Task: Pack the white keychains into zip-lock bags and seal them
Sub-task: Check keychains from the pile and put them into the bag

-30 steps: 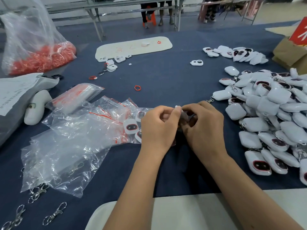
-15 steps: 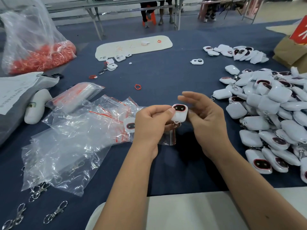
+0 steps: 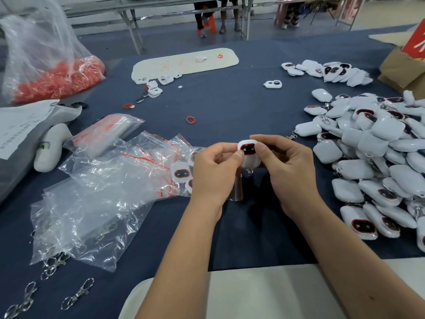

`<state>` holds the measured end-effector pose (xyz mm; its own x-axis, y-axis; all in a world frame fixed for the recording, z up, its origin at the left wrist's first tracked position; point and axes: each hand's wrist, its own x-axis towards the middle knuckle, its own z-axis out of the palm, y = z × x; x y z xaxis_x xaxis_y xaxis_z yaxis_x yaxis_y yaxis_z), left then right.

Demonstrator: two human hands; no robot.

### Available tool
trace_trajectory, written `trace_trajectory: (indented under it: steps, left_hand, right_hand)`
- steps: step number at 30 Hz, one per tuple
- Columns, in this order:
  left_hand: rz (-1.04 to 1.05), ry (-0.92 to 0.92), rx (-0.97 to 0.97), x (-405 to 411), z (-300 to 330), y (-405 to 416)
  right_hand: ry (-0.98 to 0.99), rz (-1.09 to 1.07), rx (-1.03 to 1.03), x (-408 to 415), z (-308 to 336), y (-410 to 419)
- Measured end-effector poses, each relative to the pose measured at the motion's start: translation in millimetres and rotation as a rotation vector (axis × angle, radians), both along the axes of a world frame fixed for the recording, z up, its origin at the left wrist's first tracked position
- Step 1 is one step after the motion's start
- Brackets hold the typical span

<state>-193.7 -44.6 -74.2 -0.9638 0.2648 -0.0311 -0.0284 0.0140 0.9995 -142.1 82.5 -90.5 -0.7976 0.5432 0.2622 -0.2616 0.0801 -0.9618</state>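
Observation:
A white keychain (image 3: 248,150) with a red-rimmed dark face is held upright over the blue table, pinched between my left hand (image 3: 215,173) and my right hand (image 3: 288,169). A small clear zip-lock bag (image 3: 236,189) hangs below it, partly hidden behind my left hand. Packed bags with keychains (image 3: 180,173) lie just left of my left hand. A big heap of loose white keychains (image 3: 372,157) fills the right side.
Empty clear bags (image 3: 92,203) spread at the left, metal clasps (image 3: 78,295) near the front edge. A bag of red rings (image 3: 53,81) sits far left, a red ring (image 3: 190,120) mid-table, a white board (image 3: 184,62) behind, a cardboard box (image 3: 404,70) at far right.
My hands rose from a tight huddle low over the table. The keychain came up into sight, and now my right fingers close on it beside my left.

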Motion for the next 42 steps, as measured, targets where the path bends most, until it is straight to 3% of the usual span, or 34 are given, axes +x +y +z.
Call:
trace_trajectory:
  steps: [4,10,42]
  left_hand:
    - [0.001,0.010,0.012,-0.7,0.2,-1.2]
    - [-0.001,0.146,-0.138,-1.2,-0.9,-0.7]
    - [-0.107,0.071,-0.069,-2.4,-0.7,-6.5]
  right_hand:
    - [-0.002,0.016,0.000,0.9,0.9,-0.2]
    - [-0.017,0.031,0.040,0.7,0.7,-1.7]
    - [-0.085,0.098,0.059,-0.1,0.8,4.6]
